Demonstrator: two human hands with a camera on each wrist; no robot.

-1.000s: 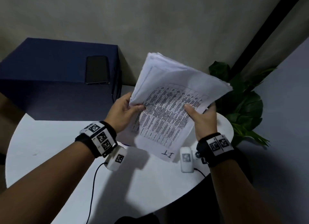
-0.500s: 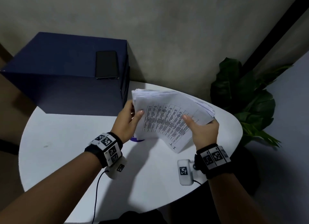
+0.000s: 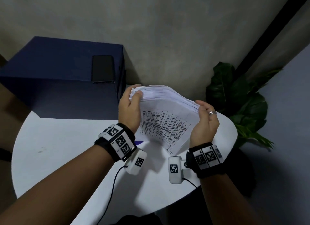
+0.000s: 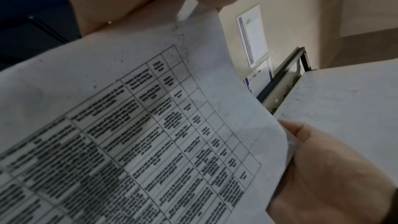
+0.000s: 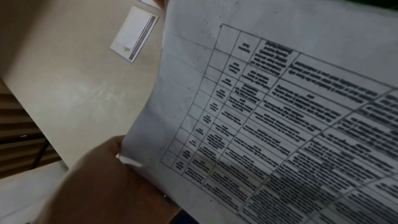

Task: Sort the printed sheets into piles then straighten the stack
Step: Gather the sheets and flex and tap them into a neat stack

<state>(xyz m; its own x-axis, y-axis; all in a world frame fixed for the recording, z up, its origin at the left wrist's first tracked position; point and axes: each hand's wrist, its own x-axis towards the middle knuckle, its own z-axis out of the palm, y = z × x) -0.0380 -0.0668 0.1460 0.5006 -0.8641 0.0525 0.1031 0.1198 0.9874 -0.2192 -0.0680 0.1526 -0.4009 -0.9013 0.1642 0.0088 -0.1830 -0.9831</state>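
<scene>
Above the round white table (image 3: 67, 157), the stack of printed sheets (image 3: 167, 117) is held tilted between both hands, the left hand (image 3: 130, 110) grip grasping its left edge and the right hand (image 3: 205, 122) grip curled round its right edge.

The thick stack of white printed paper sheets (image 3: 167, 117) looks matt and speckled with toner. My round white desk (image 3: 67, 157) is smooth with a faint sheen. The black phone (image 3: 102, 68) is glossy; my silver ring (image 3: 212, 112) is shiny metal.
</scene>
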